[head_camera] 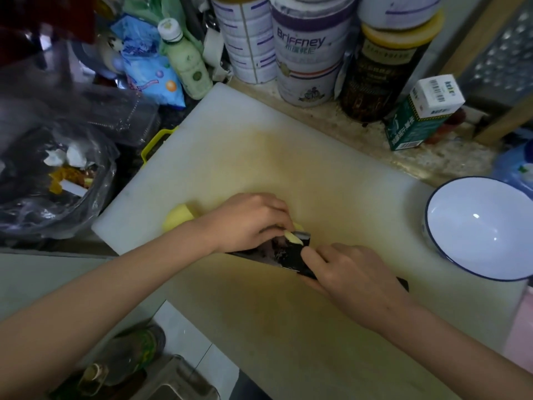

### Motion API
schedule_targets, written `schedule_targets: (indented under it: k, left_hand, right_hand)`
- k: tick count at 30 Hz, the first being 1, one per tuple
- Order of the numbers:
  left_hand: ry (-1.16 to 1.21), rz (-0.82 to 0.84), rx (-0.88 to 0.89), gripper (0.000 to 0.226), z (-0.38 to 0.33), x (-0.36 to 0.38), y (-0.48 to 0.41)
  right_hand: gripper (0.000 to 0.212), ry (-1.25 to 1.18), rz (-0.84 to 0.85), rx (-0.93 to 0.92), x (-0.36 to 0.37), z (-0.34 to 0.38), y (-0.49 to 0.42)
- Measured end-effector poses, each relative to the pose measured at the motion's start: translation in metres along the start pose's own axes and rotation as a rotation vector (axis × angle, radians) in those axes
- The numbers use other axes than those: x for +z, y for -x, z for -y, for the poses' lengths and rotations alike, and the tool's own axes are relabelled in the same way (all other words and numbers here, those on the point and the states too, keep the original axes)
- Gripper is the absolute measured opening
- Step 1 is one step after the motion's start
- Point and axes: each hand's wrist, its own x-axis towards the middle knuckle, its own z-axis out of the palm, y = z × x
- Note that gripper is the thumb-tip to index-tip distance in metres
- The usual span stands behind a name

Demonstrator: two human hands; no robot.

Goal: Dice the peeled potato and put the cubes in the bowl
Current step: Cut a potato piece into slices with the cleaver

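Note:
A peeled yellow potato piece [179, 217] lies on the white cutting board [259, 145] near its left edge, just behind my left wrist. My left hand [248, 223] curls its fingers over another pale potato piece [292, 236], most of it hidden under the hand. My right hand [349, 272] grips the handle of a dark cleaver [277, 252], whose blade rests against that piece. The white bowl with a blue rim [478, 229] stands empty on the board's right end.
Tins [311, 50], a dark jar [383, 70], a green carton [418, 116] and a bottle [187, 59] line the back. A plastic waste bag [54, 174] sits left of the board. The counter's front edge drops to the floor at lower left.

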Motion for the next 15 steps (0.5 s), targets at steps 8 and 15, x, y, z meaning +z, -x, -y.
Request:
schedule_targets:
  k: [8,15]
  left_hand:
    - [-0.166,-0.003,0.094,0.01,0.042,0.004,-0.013]
    - [-0.14,0.01,0.211,0.031,0.082,-0.009,-0.023]
  right_hand:
    - [0.069,0.062,0.054,0.187,0.006,0.011,0.008]
    - [0.023,0.0,-0.098,0.349,-0.007,0.038,0.028]
